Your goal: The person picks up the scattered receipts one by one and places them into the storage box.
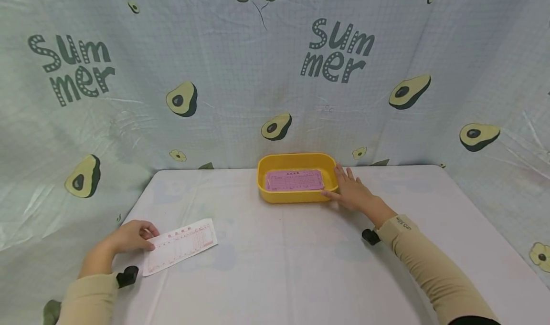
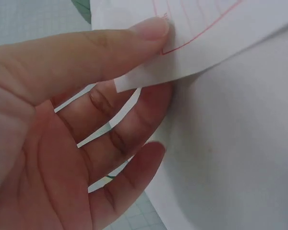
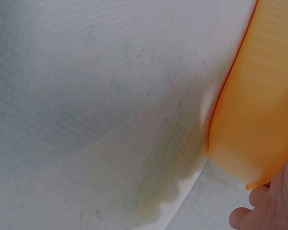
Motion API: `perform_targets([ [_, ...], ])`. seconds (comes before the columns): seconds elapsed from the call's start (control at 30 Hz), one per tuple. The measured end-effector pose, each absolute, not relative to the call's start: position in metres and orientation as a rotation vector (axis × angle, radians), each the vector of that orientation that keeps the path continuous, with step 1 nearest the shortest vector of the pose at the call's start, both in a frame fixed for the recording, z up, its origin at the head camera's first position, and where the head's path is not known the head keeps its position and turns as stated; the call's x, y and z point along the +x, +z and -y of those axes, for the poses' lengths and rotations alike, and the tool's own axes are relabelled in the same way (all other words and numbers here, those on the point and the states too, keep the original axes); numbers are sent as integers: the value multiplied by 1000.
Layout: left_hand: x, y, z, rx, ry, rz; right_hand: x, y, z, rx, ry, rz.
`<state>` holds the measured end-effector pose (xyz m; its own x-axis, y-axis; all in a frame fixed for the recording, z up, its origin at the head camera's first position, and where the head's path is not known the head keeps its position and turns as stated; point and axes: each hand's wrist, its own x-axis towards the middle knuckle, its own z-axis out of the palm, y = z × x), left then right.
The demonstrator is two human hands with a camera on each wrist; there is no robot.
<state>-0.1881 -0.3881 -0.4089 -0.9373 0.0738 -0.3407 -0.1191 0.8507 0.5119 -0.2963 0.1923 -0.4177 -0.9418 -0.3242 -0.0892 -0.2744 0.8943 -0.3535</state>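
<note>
My left hand (image 1: 131, 237) pinches the left end of a white paper form (image 1: 182, 245) with red print, at the table's left side. In the left wrist view the thumb (image 2: 151, 29) lies on top of the paper's corner and the fingers are beneath it. At the far edge of the table stands a yellow plastic tray (image 1: 296, 197) with a pink printed form (image 1: 294, 180) lying inside. Against the tray's right end rests my right hand (image 1: 354, 193), fingers spread and thumb along the front corner. The right wrist view has only the fingertips (image 3: 240, 217) beside the tray's wall.
A white cloth covers the table (image 1: 275, 267). Behind it and at both sides hangs a pale curtain (image 1: 227, 67) printed with avocados and lettering. The tray stands close to this curtain.
</note>
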Motion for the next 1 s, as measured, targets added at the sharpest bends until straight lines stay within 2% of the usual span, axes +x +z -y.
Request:
perform_targets([
  [0.3, -189, -402, 396, -3, 920, -2662, -296, -416, -192, -465, -496, -2920],
  [1.0, -192, -385, 378, -9, 1352, -2672, -290, -416, -191, -441, -511, -2917],
])
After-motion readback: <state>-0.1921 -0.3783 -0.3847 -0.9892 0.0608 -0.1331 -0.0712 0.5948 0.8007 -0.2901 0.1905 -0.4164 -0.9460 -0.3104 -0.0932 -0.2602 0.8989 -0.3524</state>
